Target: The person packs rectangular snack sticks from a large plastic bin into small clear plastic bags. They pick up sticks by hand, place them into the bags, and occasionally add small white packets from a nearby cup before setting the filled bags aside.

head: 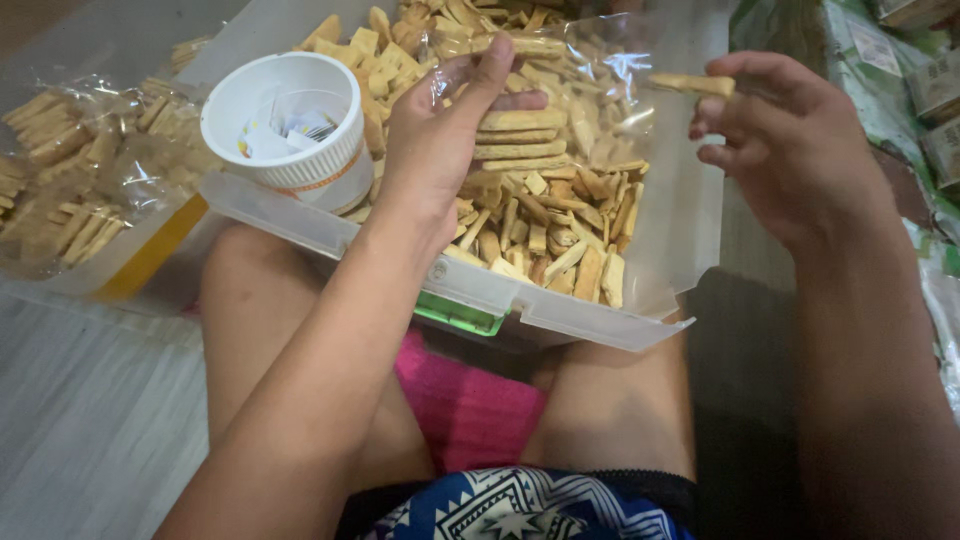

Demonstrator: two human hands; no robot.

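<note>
Head view, looking down at lap.

Packages: green-and-white printed packs [870, 70] stacked at 2 o'clock, right edge; brownish boxes [940, 110] beside them with small pale labels, print too small to tell. Sealed clear bags of biscuit sticks [70, 170] at 9–10 o'clock, lying on a clear lid with a yellow edge [150, 255].

Containers: clear plastic tub [560, 310] resting on both knees, centre to 12 o'clock, green latch [455, 312] at its near wall. Filled with tan biscuit sticks [560, 220], loose and jumbled, some inside an open clear bag [610, 60] at 1 o'clock. White ribbed paper cup [290, 125] at 11 o'clock, sitting in the tub's left corner, tilted toward camera; small white paper slips with coloured print [290, 130] inside.

Left hand [440, 130]: in the tub at 12 o'clock, just right of the cup, fingers curled around a neat stack of biscuit sticks [520, 135], pinching clear film with them.

Right hand [790, 140]: at 2 o'clock, raised clear of the tub, thumb and forefinger gripping a single biscuit stick [692, 84], other fingers loosely curled.

Pink cloth [470, 410] and blue patterned fabric [520, 505] at 6 o'clock, between the legs.
</note>
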